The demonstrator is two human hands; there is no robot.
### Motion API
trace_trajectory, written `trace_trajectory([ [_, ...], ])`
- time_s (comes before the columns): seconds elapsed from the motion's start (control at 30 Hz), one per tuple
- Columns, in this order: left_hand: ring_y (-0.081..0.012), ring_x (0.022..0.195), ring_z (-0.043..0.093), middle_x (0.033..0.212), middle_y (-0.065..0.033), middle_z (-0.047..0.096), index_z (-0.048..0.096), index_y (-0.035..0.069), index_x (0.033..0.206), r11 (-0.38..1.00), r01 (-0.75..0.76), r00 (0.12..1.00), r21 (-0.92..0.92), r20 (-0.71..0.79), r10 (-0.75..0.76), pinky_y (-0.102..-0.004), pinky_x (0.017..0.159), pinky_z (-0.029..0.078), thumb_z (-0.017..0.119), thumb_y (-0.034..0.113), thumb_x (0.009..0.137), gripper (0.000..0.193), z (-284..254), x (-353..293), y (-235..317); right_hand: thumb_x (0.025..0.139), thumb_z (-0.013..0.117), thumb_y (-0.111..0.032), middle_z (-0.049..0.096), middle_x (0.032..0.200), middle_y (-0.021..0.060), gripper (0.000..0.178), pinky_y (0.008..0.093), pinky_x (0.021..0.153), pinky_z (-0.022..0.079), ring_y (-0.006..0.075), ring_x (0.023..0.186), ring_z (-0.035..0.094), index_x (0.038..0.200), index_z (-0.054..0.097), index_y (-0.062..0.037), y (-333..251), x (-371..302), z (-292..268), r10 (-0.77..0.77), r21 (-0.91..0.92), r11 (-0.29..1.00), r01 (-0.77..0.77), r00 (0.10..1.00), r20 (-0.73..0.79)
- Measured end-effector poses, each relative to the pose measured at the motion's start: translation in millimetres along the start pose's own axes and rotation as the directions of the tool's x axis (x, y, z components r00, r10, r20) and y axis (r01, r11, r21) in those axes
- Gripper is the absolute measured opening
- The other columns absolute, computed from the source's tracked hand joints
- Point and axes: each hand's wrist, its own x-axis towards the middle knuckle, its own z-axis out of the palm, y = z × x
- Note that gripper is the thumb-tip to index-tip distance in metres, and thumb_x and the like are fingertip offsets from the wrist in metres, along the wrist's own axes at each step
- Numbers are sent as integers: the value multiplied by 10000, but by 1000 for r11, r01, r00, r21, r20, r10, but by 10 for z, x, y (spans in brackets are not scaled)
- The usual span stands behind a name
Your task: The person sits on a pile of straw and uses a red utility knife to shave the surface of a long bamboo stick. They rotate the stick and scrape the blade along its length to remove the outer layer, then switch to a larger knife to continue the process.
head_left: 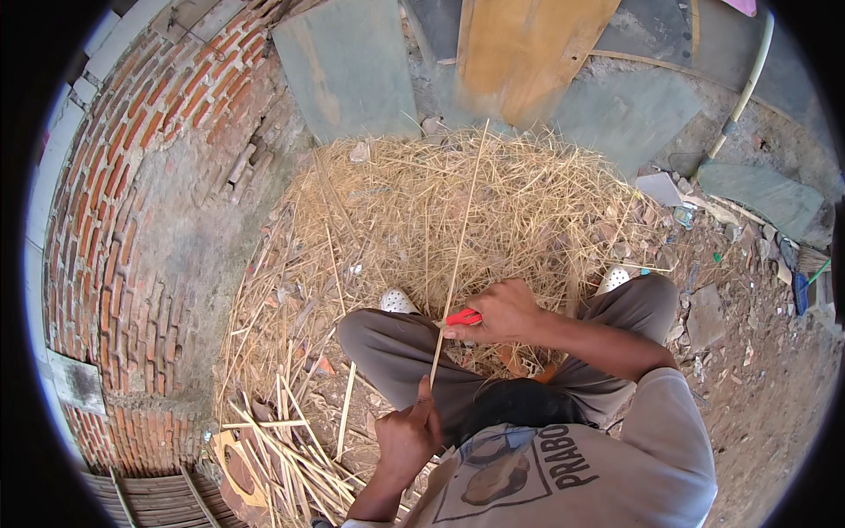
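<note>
Sitting on the ground with knees spread wide, the person has a long, thin pale strip (465, 225) slanting up and away from the lap, its far end reaching out above a heap of straw-coloured shavings (528, 198). The left hand (407, 440) is curled closed around the strip's near end, one digit pointing up along it. The right hand (506, 310) is folded firmly around a red-handled tool (464, 317), whose left end sits right at the strip, a little way up from the left hand; I can't make out the blade from here.

Down by the left forearm, a loose bundle of similar pale sticks (304, 453) lies crisscrossed on the ground. White clogs (398, 302) peep out past the knees of the dark trousers (387, 352), and the light T-shirt (642, 458) carries a printed picture.

Off to the left stands a worn brick wall (123, 290), patchy with grey render. Beyond the shavings, a grey-green board (348, 70) and an orange-brown panel (532, 53) stand near each other. To the right, a pale pipe (753, 84) slants above bare earth and rubble.
</note>
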Motion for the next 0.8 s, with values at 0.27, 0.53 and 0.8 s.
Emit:
trace_trajectory([
  [0.27, -245, 375, 542, 499, -88, 544, 624, -38, 1186, 998, -33, 998, -56, -47, 31, -366, 385, 419, 616, 54, 822, 375, 107, 111, 23, 738, 543, -797, 528, 438, 68, 711, 379, 416, 427, 250, 383, 537, 558, 618, -114, 200, 121, -13, -33, -58, 998, 25, 992, -125],
  [0.53, -239, 370, 538, 501, -97, 550, 656, -43, 1133, 993, -91, 996, -78, -29, 89, -359, 377, 418, 629, 48, 803, 343, 119, 22, 66, 762, 521, -796, 494, 417, 55, 721, 361, 389, 395, 218, 367, 515, 577, 630, -108, 756, 230, -184, 276, -93, 950, -297, 942, -192],
  [0.8, -225, 349, 518, 489, -94, 544, 661, -41, 1124, 990, -89, 996, -108, 17, 92, -352, 369, 413, 628, 41, 785, 350, 43, -131, 42, 812, 476, -776, 492, 416, 60, 717, 385, 410, 411, 229, 379, 522, 580, 642, -119, 888, 294, -309, 336, -93, 928, -361, 918, -212],
])
